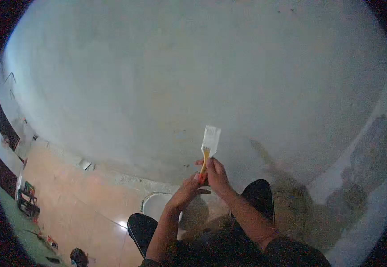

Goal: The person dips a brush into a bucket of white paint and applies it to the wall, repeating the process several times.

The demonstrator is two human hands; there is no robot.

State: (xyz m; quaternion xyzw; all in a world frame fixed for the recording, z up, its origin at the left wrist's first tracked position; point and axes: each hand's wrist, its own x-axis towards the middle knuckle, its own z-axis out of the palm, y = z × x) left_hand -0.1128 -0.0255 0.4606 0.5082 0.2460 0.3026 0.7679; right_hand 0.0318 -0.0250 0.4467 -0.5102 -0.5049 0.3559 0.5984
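Both of my hands meet around a paintbrush (pixel 211 137) in front of the wall. Its bristles point up and are coated in white, above a yellow handle with a red-orange end. My left hand (pixel 187 190) is closed on the lower, red end of the handle. Higher up, the fingers of my right hand (pixel 218 175) close on the handle near the bristles. Below my left hand is a white bucket (pixel 153 201), partly hidden by my forearm; what it holds is hard to make out.
A broad, pale wall (pixel 180 66) fills the view ahead. Orange-tan floor tiles (pixel 86 209) lie to the left, with a white scrap (pixel 85 164) by the wall's foot. Dark objects (pixel 28 201) stand at the far left. My knees are bent close below my hands.
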